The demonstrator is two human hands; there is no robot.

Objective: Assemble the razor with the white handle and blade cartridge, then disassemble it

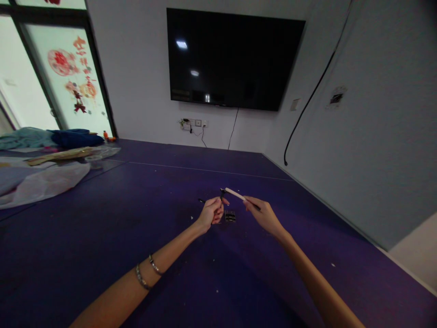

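My left hand is closed, pinching a small dark piece upright between thumb and fingers; its exact kind is too small to make out. In my right hand is a slim pale stick with a dark rear end. The stick slants up to the left, and its far tip is at the top of the dark piece, touching or very close. Below and between the hands lies a small dark square item with lighter marks. A short black rod shows just left of my left hand.
The purple surface carries small pale scraps. At the left lie clear plastic bags, a flat tan piece and folded blue cloth. A black cable hangs down the right wall; a television is mounted ahead.
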